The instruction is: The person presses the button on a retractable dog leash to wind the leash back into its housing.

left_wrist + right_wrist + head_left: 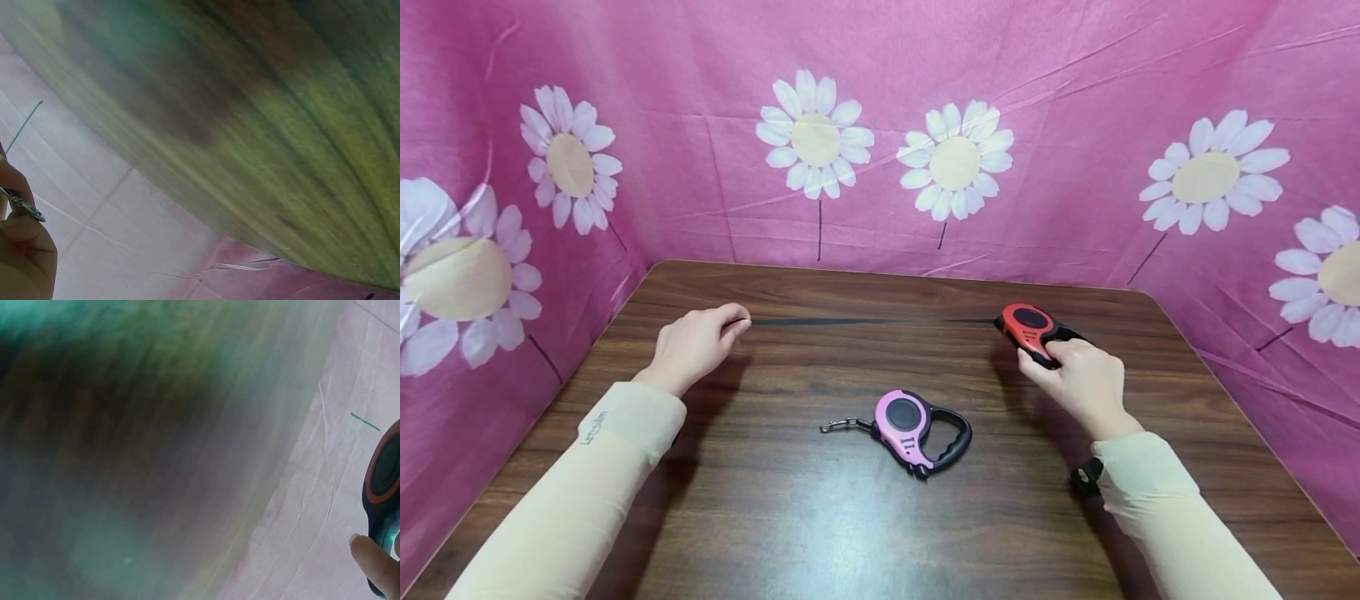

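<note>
My right hand [1081,382] grips the black handle of a red retractable leash [1018,321] above the right side of the table. From its nose a dark strap [820,322] runs taut leftward to my left hand [696,343], which pinches its end between thumb and fingers. A metal clip [25,209] pokes out of the left hand's grasp in the left wrist view. In the right wrist view, the leash body [386,465] shows at the right edge with a thumb on its handle. A pink retractable leash [901,421] with a silver clip lies on the table between the hands.
The brown wood-grain table [775,517] has rounded far corners. A pink curtain [700,100] printed with white daisies hangs around its back and sides. A black band [1086,477] sits at the right wrist.
</note>
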{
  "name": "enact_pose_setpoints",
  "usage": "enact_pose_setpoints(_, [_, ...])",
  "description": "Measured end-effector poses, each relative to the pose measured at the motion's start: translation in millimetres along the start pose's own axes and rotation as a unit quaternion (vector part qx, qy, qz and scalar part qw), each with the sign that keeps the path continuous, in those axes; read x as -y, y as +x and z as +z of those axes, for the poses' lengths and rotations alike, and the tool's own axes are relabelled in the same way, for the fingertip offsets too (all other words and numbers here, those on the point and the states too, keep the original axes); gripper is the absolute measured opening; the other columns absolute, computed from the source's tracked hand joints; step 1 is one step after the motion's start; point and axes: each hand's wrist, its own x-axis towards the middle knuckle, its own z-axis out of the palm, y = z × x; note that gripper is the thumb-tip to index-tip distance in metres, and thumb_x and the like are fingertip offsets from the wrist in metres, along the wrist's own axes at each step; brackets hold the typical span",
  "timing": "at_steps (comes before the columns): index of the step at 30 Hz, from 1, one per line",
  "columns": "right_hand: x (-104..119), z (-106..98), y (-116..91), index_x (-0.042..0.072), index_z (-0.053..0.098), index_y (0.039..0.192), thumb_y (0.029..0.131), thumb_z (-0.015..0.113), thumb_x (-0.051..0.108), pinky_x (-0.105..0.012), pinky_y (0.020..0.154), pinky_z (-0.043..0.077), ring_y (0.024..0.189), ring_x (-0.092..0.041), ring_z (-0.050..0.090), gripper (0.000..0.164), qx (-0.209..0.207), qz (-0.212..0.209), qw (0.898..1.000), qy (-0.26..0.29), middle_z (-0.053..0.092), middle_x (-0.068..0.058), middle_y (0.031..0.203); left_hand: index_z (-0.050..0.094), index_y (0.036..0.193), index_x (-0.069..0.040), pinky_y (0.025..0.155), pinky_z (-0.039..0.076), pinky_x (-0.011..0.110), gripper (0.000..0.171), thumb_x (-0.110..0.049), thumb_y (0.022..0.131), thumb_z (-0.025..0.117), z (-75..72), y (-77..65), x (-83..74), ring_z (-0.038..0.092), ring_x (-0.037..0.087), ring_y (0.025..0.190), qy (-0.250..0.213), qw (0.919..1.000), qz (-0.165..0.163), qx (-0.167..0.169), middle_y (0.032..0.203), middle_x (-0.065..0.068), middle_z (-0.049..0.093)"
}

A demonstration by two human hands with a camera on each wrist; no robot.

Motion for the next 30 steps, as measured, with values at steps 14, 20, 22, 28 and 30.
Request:
enact_pose_setpoints(14, [8.4, -2.1, 7.6, 0.020, 0.042, 0.051, 0.075, 0.064, 0.044, -0.035, 0.040, 0.025, 0.046, -0.022, 0.044, 0.041, -0.008, 0.000, 1.000, 0.007, 0.052, -0.005, 0.054, 0.066, 0.107, -0.025, 0.057, 0.045, 0.047, 0.015, -0.034, 0.101, 0.055, -7.1, 9.0, -13.1, 0.064, 0.024, 0.072, -0.002, 0.9998, 0.019, -0.011, 0.075, -0.005, 0.065])
enact_pose_setpoints(20, [11.9, -3.8, 9.6, 0.019, 0.041, 0.050, 0.075, 0.063, 0.044, -0.035, 0.040, 0.024, 0.045, -0.022, 0.045, 0.041, -0.020, -0.007, 1.000, 0.009, 0.052, -0.006, 0.054, 0.065, 0.108, -0.025, 0.057, 0.045, 0.047, 0.016, -0.034, 0.102, 0.054, -8.2, 8.7, -14.5, 0.064, 0.024, 0.074, -0.004, 0.9999, 0.015, -0.004, 0.077, -0.005, 0.065])
enact_pose_setpoints(22, [13.3, -3.4, 10.2, 0.019, 0.041, 0.050, 0.075, 0.062, 0.044, -0.035, 0.040, 0.024, 0.045, -0.022, 0.045, 0.041, -0.028, -0.016, 0.999, 0.009, 0.051, -0.006, 0.054, 0.065, 0.108, -0.025, 0.058, 0.046, 0.048, 0.016, -0.034, 0.102, 0.054, -8.3, 8.5, -15.9, 0.065, 0.024, 0.075, -0.004, 0.9999, 0.016, -0.004, 0.077, -0.004, 0.065])
enact_pose_setpoints(28, [17.6, -2.7, 11.7, 0.019, 0.041, 0.050, 0.075, 0.061, 0.045, -0.035, 0.040, 0.025, 0.045, -0.022, 0.044, 0.042, -0.036, -0.029, 0.999, 0.013, 0.050, -0.005, 0.053, 0.065, 0.107, -0.025, 0.058, 0.046, 0.047, 0.014, -0.034, 0.101, 0.055, -8.4, 9.3, -19.8, 0.064, 0.024, 0.073, -0.002, 0.9997, 0.022, -0.007, 0.076, -0.004, 0.065])
enact_pose_setpoints(30, [18.3, -2.4, 11.8, 0.019, 0.040, 0.050, 0.075, 0.061, 0.045, -0.035, 0.040, 0.025, 0.045, -0.022, 0.044, 0.042, -0.037, -0.031, 0.999, 0.014, 0.049, -0.005, 0.052, 0.065, 0.106, -0.025, 0.056, 0.045, 0.045, 0.014, -0.034, 0.102, 0.055, -8.5, 9.5, -20.4, 0.063, 0.023, 0.071, -0.003, 0.9997, 0.025, -0.009, 0.075, -0.005, 0.065])
